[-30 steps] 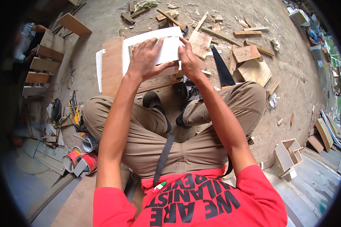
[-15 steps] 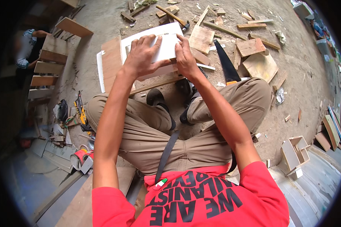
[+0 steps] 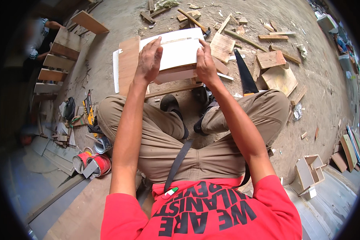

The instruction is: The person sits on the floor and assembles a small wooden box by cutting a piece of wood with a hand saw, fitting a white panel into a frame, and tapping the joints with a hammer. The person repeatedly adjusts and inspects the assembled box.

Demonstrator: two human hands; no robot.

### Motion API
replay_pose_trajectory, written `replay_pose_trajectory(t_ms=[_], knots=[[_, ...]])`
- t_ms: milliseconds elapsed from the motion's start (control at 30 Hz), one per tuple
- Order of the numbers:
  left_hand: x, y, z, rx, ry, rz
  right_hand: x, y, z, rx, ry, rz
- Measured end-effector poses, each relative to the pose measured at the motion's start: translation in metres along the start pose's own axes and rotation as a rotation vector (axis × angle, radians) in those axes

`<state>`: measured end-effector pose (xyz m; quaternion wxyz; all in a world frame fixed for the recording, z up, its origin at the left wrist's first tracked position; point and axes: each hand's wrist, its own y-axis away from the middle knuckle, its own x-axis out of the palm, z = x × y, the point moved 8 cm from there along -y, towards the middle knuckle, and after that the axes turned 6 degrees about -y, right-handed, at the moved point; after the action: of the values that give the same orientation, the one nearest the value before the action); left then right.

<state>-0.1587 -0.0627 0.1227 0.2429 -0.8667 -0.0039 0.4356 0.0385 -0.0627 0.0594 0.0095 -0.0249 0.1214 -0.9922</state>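
Dusty concrete ground (image 3: pixel 120 24) is spreading across the whole workspace, littered with wood scraps and shavings. At the far left, wooden slats (image 3: pixel 58 60) are lying in a stack, and below them red paint cans (image 3: pixel 93 163) are sitting near the seated person's knee. A brown plywood board (image 3: pixel 129 64) is lying just left of the white panel (image 3: pixel 179 50), which is resting on stacked pieces in front of the person's crossed legs. The left hand (image 3: pixel 149 62) is lying flat on the panel's left part, fingers together and pressing down, forearm reaching straight out from the body. The right hand (image 3: pixel 206 64) is gripping the panel's right edge, fingers curled over its top and thumb on the near side. Further right, a handsaw (image 3: pixel 244 74) is lying on the ground beside square wooden offcuts (image 3: pixel 271 59), and a small open wooden box (image 3: pixel 310 172) is sitting at the lower right.
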Motion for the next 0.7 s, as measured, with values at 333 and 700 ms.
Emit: replay_pose_trajectory(t_ms=[333, 700], knots=[[0.013, 0.047, 0.062, -0.701, 0.772, -0.388, -0.001, -0.001, 0.003, -0.041, -0.005, -0.042], [0.018, 0.046, 0.046, -0.641, 0.810, -0.308, -0.002, 0.001, 0.009, -0.083, 0.028, -0.100]])
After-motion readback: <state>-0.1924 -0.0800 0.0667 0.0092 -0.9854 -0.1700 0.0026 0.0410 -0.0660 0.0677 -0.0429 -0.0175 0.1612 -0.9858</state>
